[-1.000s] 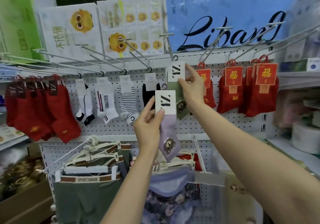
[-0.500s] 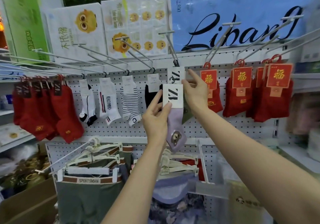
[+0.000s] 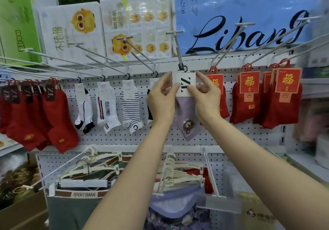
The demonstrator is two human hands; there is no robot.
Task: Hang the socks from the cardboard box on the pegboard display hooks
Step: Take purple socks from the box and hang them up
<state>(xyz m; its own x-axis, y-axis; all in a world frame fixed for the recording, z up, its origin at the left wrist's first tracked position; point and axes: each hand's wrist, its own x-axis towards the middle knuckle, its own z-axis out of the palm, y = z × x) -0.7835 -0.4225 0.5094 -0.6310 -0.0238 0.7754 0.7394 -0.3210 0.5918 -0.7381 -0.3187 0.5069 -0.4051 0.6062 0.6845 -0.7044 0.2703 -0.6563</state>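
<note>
My left hand [image 3: 162, 99] and right hand [image 3: 206, 97] both pinch the white card of the purple sock [image 3: 187, 121] — it hangs on the hook [image 3: 180, 59] at the pegboard [image 3: 222, 133], between striped and red socks.

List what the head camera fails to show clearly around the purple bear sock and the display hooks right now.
- Head view: whether the purple bear sock's black hanger sits fully on the display hook; too small.
- The black sock, mostly behind the left hand.
- Any sock behind the white card; the card and right hand cover it.
- Shelf goods at the right edge: blurred.
- The cardboard box, cut off bottom left.
</note>
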